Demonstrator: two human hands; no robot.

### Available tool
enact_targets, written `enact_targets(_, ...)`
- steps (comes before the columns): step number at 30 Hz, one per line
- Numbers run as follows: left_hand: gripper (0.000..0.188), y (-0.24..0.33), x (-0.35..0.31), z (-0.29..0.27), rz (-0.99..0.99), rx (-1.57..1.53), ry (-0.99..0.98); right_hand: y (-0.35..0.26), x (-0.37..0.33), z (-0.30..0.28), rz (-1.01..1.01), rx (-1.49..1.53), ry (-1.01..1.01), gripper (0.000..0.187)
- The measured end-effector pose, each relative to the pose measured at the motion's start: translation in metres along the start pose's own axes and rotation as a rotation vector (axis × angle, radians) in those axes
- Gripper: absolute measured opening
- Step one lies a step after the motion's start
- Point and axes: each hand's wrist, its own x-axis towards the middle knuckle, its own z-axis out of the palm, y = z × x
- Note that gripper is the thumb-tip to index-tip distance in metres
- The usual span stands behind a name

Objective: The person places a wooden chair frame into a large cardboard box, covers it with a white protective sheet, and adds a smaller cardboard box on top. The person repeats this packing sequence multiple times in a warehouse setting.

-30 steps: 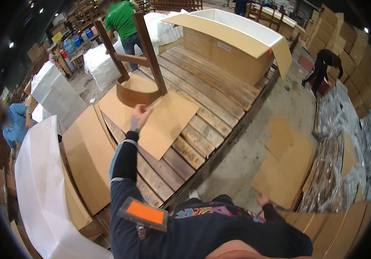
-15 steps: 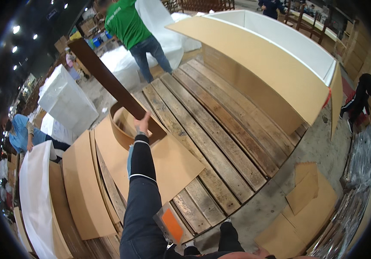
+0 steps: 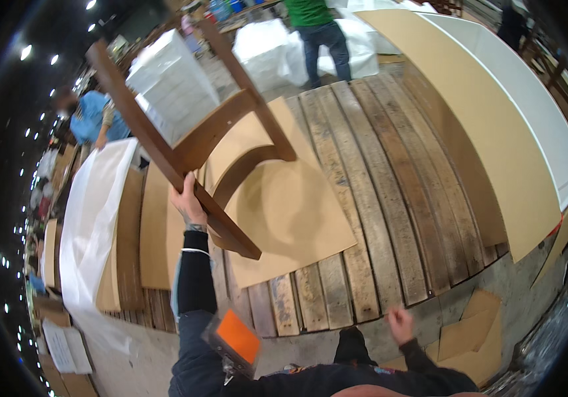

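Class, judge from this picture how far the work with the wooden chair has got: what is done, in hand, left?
Done: a cardboard sheet lies flat on the plank platform. In hand: the left hand holds the wooden chair tilted above it; the right hand is empty. Left: the chair is not yet set down or wrapped.

1. There is a single view, from a wide fisheye camera worn on the person's head; it looks steeply down and forward over the person's own dark-sleeved arms.
2. It faces a platform of worn wooden planks, whose straight boards bow outward toward the round black rim.
3. Nearest the lens, at the lower edge, are the shoulders and a small orange block; the left hand on a dark brown wooden chair frame sits mid-distance.
4. Farthest, at the top edge, stand other people and white wrapped bundles.
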Motion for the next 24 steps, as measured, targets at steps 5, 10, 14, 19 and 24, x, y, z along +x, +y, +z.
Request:
enact_targets(5,0.030,0.129,-0.011,-0.125,-0.303,0.060,-0.161,-0.090,0.173,0.091,-0.358,0.403,-0.213,0.080)
enact_targets(10,0.038,0.267,-0.072,-0.299,-0.563,0.127,-0.187,-0.139,0.167,0.296,-0.099,0.361,-0.439,0.085)
enact_targets(14,0.045,0.338,-0.131,-0.461,-0.572,0.138,-0.230,-0.149,-0.004,0.381,0.182,0.745,-1.096,0.056)
enact_targets(19,0.060,0.423,-0.155,-0.677,-0.347,0.235,-0.088,-0.251,-0.195,0.472,0.058,0.722,-1.072,0.052)
enact_targets(24,0.066,0.567,-0.068,-0.839,0.263,0.420,-0.008,-0.443,-0.287,0.556,-0.237,0.785,-1.178,0.059)
